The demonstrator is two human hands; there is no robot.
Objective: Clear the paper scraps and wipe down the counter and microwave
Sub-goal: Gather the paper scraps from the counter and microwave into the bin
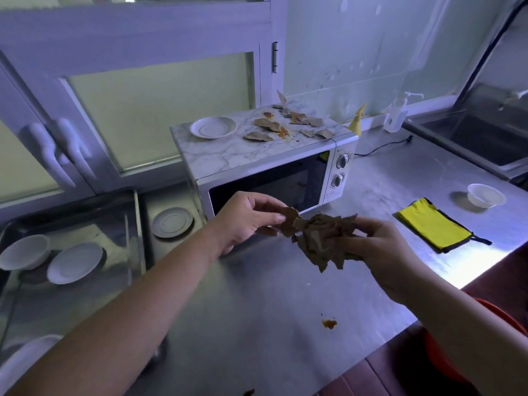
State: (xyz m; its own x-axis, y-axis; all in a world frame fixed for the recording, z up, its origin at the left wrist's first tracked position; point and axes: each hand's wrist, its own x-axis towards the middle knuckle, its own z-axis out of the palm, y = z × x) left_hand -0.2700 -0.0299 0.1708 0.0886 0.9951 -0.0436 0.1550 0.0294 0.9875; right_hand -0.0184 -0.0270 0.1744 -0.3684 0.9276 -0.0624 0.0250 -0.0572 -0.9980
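Note:
My right hand (pixel 380 252) holds a bunch of brown paper scraps (pixel 317 238) above the steel counter (pixel 271 310), in front of the microwave (pixel 265 164). My left hand (pixel 245 221) pinches one scrap at the left edge of that bunch. Several more brown scraps (pixel 265 124) and orange stains (pixel 283 132) lie on the microwave's marble-patterned top beside a white saucer (pixel 213 127). An orange stain (pixel 329 323) marks the counter near its front edge. A folded yellow cloth (pixel 434 227) lies on the counter at the right.
A white bowl (pixel 486 195) stands behind the cloth, and a sink (pixel 485 138) is at the far right. A soap pump bottle (pixel 397 115) stands by the wall. A saucer (pixel 172 222) sits left of the microwave. A metal tray (pixel 137 224) at the left holds white dishes.

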